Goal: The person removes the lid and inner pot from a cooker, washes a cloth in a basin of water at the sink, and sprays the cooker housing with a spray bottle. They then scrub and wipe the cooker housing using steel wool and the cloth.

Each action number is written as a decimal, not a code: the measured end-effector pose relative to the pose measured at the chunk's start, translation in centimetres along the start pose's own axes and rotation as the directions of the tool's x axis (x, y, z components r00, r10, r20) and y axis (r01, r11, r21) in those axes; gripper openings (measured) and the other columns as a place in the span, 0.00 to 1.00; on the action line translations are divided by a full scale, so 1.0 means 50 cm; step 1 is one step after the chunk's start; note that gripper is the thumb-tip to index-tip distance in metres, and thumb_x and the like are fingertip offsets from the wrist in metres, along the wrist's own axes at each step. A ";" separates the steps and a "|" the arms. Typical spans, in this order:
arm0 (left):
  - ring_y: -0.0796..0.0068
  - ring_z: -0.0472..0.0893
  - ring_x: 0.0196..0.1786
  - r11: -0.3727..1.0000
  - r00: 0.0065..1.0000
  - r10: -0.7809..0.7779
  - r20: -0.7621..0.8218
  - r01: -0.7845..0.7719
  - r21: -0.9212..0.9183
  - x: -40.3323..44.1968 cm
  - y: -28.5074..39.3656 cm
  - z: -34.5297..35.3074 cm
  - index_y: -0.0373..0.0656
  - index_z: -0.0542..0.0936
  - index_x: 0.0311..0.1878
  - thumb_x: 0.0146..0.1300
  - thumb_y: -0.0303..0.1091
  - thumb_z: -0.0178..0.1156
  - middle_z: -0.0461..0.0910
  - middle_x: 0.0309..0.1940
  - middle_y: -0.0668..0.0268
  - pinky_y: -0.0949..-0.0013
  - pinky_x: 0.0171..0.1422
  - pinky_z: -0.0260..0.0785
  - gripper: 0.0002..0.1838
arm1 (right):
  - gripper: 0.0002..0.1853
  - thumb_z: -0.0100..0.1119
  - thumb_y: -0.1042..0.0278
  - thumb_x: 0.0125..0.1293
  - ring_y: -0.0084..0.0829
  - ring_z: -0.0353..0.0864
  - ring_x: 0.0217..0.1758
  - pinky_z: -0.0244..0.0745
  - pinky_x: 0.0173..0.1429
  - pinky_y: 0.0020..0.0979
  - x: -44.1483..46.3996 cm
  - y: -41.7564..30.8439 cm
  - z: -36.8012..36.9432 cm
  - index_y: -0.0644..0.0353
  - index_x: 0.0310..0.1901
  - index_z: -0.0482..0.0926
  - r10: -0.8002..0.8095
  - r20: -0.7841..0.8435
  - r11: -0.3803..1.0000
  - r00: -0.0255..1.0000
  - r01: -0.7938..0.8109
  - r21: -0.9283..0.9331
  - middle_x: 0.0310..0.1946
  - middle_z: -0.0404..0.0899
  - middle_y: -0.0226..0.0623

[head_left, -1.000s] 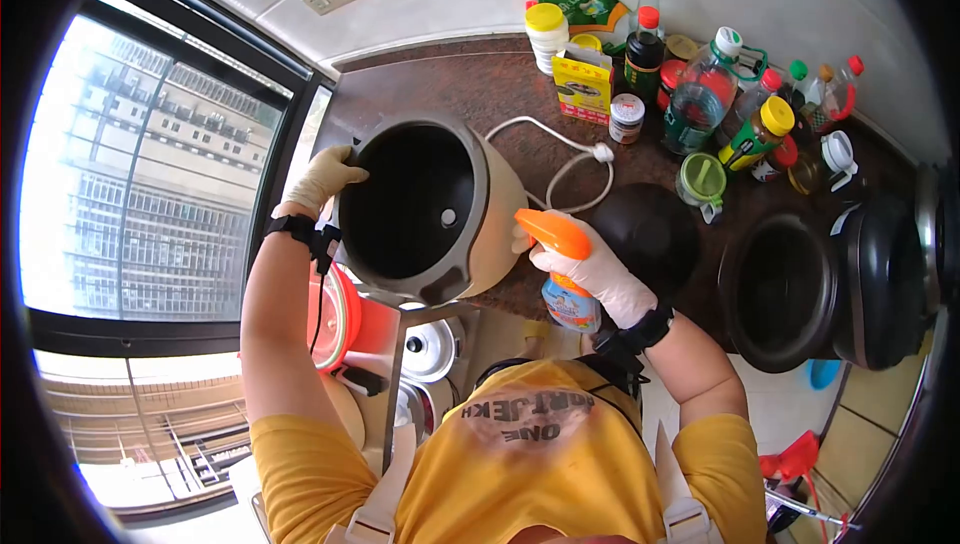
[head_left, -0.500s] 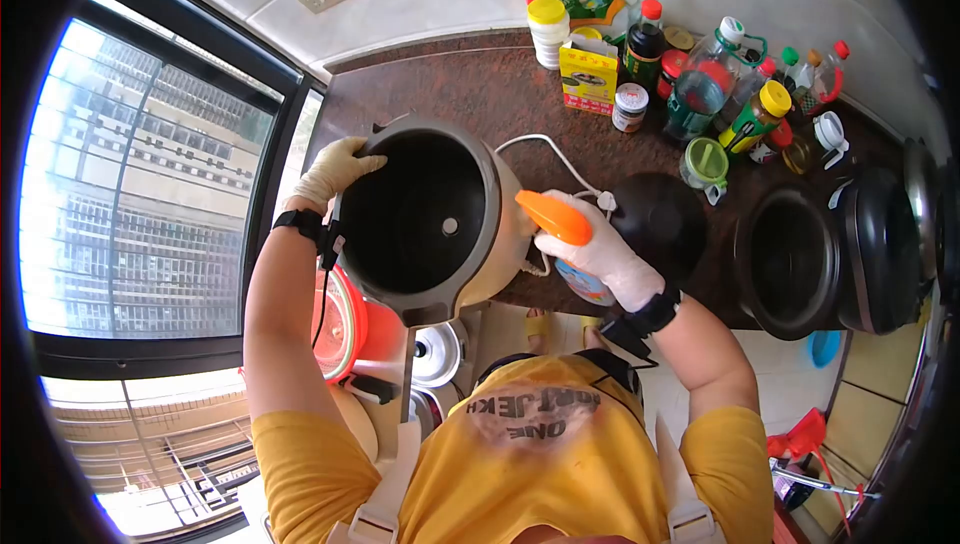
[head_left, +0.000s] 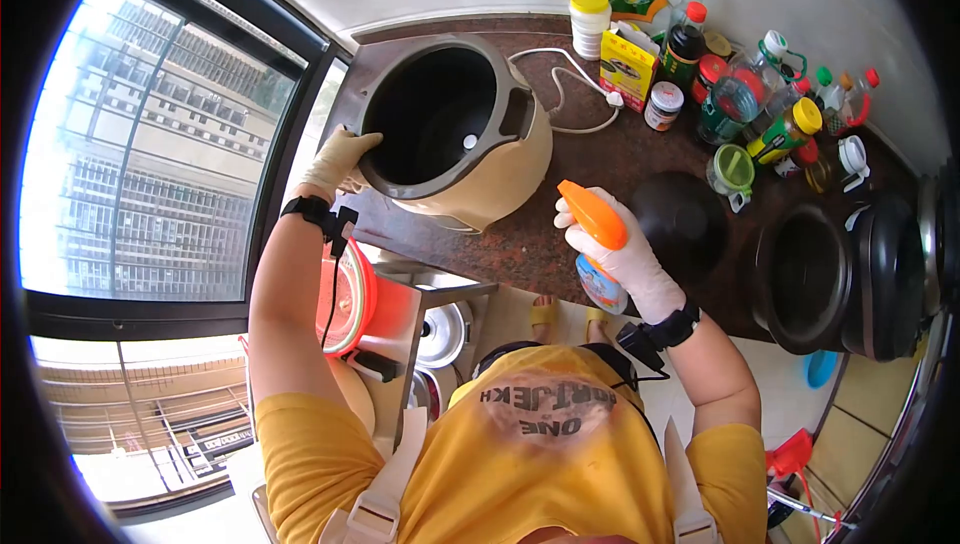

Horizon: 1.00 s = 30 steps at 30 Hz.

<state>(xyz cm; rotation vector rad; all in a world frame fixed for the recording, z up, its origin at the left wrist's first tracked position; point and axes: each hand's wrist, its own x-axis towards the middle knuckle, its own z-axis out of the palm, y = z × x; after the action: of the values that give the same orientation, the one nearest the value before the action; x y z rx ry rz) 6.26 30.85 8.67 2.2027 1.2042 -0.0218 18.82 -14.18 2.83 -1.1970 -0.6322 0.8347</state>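
Observation:
A cream rice cooker (head_left: 505,179) with a grey rim and a black inside stands on the counter without a lid, its opening tilted toward me. My left hand (head_left: 342,161), in a pale glove, grips its rim at the near left, with the thumb over the edge. The other fingers are partly hidden beneath. In my gloved right hand (head_left: 632,256) is a spray bottle (head_left: 597,218) with an orange trigger head and a blue label. The bottle is upright, to the right of the cooker and apart from it. A white cord (head_left: 585,129) lies behind the cooker.
Several sauce bottles (head_left: 685,44) and jars crowd the counter's back right, beside a yellow box (head_left: 627,69). A round black bowl-like thing (head_left: 680,229) and a dark pot (head_left: 803,274) stand at right. A window (head_left: 150,144) borders the left; a red basin (head_left: 352,299) sits below it.
The rice cooker has moved back toward the wall and turned, bringing its handle slot to the right side. My right hand with the spray bottle is now clear of the cooker.

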 end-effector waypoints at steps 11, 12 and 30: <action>0.50 0.88 0.29 0.986 0.976 -0.169 0.135 0.166 0.027 -0.129 0.137 -0.017 0.29 0.85 0.40 0.67 0.59 0.58 0.86 0.27 0.45 0.56 0.33 0.83 0.33 | 0.22 0.65 0.82 0.58 0.22 0.82 0.46 0.76 0.55 0.26 0.058 0.003 0.037 0.63 0.56 0.77 -0.154 0.076 0.976 0.985 0.163 -0.145 0.45 0.84 0.33; 0.51 0.87 0.27 0.990 0.984 -0.137 0.112 0.138 0.000 -0.129 0.127 -0.013 0.29 0.85 0.35 0.68 0.59 0.58 0.85 0.23 0.46 0.56 0.31 0.83 0.33 | 0.22 0.65 0.82 0.58 0.22 0.82 0.45 0.77 0.53 0.26 0.052 -0.018 0.037 0.63 0.56 0.77 -0.194 0.089 0.949 0.977 0.210 -0.237 0.45 0.84 0.34; 0.73 0.77 0.20 0.901 0.939 0.195 0.284 -0.058 -0.430 -0.032 -0.192 -0.142 0.42 0.80 0.31 0.66 0.44 0.64 0.79 0.19 0.66 0.66 0.24 0.69 0.15 | 0.18 0.59 0.77 0.59 0.31 0.83 0.47 0.75 0.57 0.30 0.552 -0.416 0.223 0.62 0.52 0.80 0.009 0.486 0.384 0.874 0.445 -0.809 0.42 0.85 0.38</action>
<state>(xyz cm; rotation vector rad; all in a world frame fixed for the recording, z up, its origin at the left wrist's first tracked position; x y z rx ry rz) -3.96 37.12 9.98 1.8097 0.7927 -0.0610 29.89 11.80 25.67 -1.8682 -1.7576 0.4521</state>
